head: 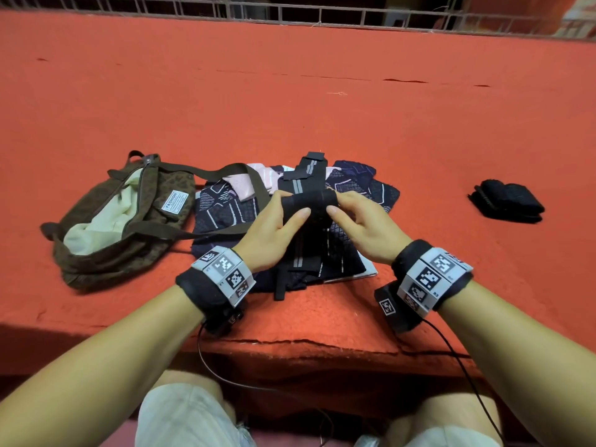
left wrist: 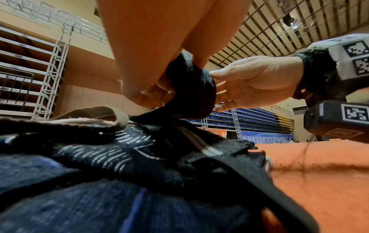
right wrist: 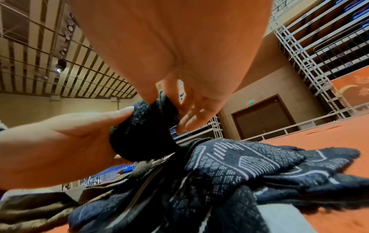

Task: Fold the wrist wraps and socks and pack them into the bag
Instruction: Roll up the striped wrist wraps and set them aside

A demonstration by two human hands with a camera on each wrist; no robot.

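Observation:
A black wrist wrap [head: 309, 201] with a grey stripe is partly rolled into a thick coil [left wrist: 193, 94] [right wrist: 143, 137], held just above the pile. My left hand [head: 277, 221] grips the coil's left end and my right hand [head: 358, 217] pinches its right end. Its loose tail [head: 303, 179] runs away from me over navy patterned socks [head: 225, 211] and pink socks [head: 245, 185]. A second black wrap [head: 300, 262] lies under my hands. An open brown bag [head: 122, 221] with a pale lining lies to the left.
A folded black wrap [head: 508, 201] sits alone at the right on the red felt surface [head: 322, 101]. The bag's brown strap [head: 254, 185] crosses the sock pile. The surface's front edge [head: 290, 343] is near my knees. A metal railing [head: 322, 14] runs along the far side.

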